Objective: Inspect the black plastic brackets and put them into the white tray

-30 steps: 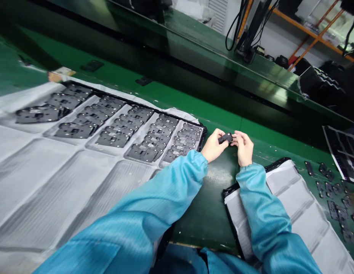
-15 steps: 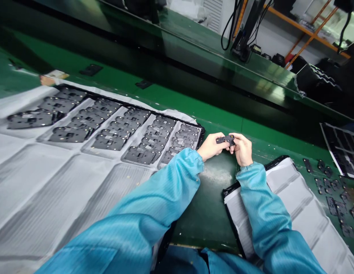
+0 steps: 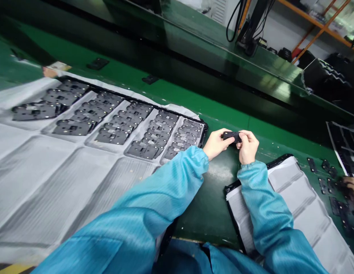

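Note:
Between my two hands is a small black plastic part (image 3: 231,136), held above the green tabletop (image 3: 205,213). My left hand (image 3: 217,144) pinches its left end with the thumb across the front. The fingers of my right hand (image 3: 248,146) are closed on its right end. To the left lies a large tray (image 3: 79,163) lined with white sheet, its far compartments filled with overlapping rows of flat black parts (image 3: 114,132). By my right forearm is a second white-lined tray (image 3: 291,182) with black edges.
Loose black parts (image 3: 322,185) lie on the far right, where another person's hand (image 3: 352,186) reaches in. Two black pieces (image 3: 98,63) rest on the green strip behind the large tray. A dark raised ledge (image 3: 177,64) runs along the back.
The part has been turned in my hands, so a plainer, darker face shows. Another person's hand has come in at the right edge. The whole view has shifted slightly.

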### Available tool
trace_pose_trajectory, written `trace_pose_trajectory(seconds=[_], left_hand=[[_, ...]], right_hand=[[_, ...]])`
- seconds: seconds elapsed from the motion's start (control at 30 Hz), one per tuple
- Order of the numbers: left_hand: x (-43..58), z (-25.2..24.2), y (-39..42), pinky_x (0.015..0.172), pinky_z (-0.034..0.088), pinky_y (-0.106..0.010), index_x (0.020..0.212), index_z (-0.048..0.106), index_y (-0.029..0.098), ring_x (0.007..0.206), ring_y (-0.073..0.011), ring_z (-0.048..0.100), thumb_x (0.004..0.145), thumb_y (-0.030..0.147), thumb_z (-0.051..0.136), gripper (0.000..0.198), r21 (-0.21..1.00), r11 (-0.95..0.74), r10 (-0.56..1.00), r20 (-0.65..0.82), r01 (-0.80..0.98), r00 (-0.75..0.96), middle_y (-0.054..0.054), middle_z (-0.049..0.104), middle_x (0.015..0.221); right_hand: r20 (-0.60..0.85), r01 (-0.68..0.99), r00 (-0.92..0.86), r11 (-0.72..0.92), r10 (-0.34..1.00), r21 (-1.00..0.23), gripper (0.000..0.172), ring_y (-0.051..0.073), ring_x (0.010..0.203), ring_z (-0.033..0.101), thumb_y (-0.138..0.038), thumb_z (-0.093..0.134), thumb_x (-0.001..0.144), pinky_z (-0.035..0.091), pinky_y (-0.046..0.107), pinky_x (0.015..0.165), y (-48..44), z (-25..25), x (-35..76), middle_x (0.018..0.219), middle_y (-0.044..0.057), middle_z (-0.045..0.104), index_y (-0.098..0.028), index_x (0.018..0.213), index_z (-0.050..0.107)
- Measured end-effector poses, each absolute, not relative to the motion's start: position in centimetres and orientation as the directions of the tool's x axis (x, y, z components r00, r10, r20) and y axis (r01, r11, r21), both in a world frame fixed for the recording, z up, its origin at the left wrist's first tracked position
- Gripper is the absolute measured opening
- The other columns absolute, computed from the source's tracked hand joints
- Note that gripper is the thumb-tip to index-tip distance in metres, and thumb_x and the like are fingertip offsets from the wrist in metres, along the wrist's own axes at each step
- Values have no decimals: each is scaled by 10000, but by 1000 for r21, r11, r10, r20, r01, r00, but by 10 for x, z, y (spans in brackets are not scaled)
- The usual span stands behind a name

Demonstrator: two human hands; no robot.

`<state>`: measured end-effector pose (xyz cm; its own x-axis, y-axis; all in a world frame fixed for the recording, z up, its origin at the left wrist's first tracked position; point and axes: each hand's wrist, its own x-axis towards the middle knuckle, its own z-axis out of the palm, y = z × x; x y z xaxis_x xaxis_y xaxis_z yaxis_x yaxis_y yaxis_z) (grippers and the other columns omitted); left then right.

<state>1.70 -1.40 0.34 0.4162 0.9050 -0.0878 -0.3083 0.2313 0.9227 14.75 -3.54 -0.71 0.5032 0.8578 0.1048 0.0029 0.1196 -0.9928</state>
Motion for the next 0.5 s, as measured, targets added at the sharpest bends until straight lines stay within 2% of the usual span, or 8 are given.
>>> trace_pose_trajectory(seconds=[0.1, 0.23, 0.4, 0.5], left_hand=[[19, 5, -15, 395, 284, -159, 994, 608, 133, 424, -24, 397, 727, 262, 691, 308, 893, 245, 918, -88, -377, 387, 42, 476, 605], [18, 6, -13, 370, 215, -153, 1000, 640, 134, 379, -21, 349, 820, 303, 570, 256, 856, 292, 924, -138, -426, 356, 47, 417, 540], [16, 4, -9, 364, 179, -146, 920, 650, 126, 340, -15, 300, 818, 302, 555, 225, 866, 279, 942, -163, -415, 294, 67, 354, 475], [15, 6, -9, 361, 168, -144, 917, 642, 127, 325, -18, 281, 815, 288, 537, 217, 888, 263, 945, -159, -378, 285, 80, 318, 445]], right_hand=[[129, 31, 571, 136, 811, -990, 150, 24, 390, 412, -298, 636, 745, 322, 161, 320, -36, -8, 144, 683, -40, 563, -153, 782, 621], [167, 76, 608, 153, 776, -985, 160, 31, 406, 443, -301, 643, 752, 353, 165, 339, -39, -6, 137, 707, -30, 574, -148, 799, 627], [188, 116, 548, 149, 815, -982, 187, 38, 400, 449, -334, 635, 777, 369, 173, 363, -41, -4, 133, 662, -39, 555, -157, 826, 601], [154, 108, 446, 118, 882, -987, 202, 45, 364, 423, -359, 609, 810, 339, 173, 347, -43, -3, 131, 569, -61, 508, -165, 846, 566]])
